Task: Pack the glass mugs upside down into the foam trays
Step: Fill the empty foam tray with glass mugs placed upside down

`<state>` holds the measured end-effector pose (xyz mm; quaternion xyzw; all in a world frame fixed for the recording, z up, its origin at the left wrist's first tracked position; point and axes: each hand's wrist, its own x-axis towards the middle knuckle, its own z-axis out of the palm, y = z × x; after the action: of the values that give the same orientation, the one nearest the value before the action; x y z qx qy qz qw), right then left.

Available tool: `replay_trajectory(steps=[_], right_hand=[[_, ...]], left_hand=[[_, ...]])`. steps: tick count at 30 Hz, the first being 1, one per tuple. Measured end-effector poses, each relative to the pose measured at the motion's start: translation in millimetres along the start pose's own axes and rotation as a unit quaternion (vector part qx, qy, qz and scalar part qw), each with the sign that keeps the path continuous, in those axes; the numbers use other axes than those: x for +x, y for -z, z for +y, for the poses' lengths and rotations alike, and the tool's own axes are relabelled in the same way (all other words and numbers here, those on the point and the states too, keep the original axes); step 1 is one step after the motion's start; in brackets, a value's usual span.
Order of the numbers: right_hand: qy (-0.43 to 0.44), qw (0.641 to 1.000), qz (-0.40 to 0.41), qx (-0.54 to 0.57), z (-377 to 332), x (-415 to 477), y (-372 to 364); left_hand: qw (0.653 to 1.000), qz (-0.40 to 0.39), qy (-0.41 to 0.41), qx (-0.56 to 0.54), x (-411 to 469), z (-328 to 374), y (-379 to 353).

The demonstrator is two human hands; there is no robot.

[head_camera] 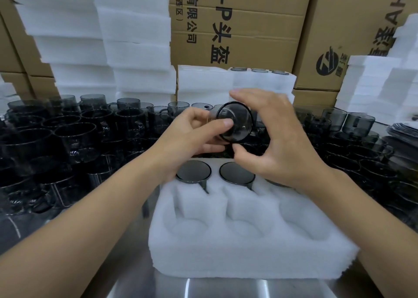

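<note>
My left hand (192, 134) holds a smoky glass mug (239, 125) on its side above the table, thumb pressed on the round base that faces me. My right hand (278, 134) is spread around the mug from the right, index finger above it and thumb just below; no firm grip shows. Under my hands lies a white foam tray (248, 257) with two rows of pockets. Two upside-down mugs (193, 171) (236, 172) fill back-row pockets, and a dark edge of a third mug (277, 183) peeks out under my right wrist. The three front pockets hold nothing.
Loose upright mugs crowd the table on the left (67, 134) and on the right (352, 121). Foam tray stacks (135, 37) and cardboard cartons (248, 26) wall off the back. A filled foam tray (260, 78) sits behind. Steel table edge (226, 288) runs nearest me.
</note>
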<state>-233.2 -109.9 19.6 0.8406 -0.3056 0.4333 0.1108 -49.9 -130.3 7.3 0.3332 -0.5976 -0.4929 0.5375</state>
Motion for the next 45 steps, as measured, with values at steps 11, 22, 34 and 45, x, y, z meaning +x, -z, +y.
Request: replay_trajectory(steps=[11,22,34,45], right_hand=[[-0.158,0.987,-0.019,0.007,-10,8,9],[-0.156,0.962,-0.115,0.193,-14,5,7],[-0.224,0.930,-0.119,0.266,-27,14,31],[-0.140,0.928,-0.272,0.211,-62,1,7]], left_hand=[[0.999,-0.031,0.031,-0.026,1,10,5],[0.981,-0.111,0.128,-0.099,3,26,30],[0.917,-0.299,0.063,0.254,-9,51,44],[0.780,-0.393,0.154,0.462,-16,63,55]])
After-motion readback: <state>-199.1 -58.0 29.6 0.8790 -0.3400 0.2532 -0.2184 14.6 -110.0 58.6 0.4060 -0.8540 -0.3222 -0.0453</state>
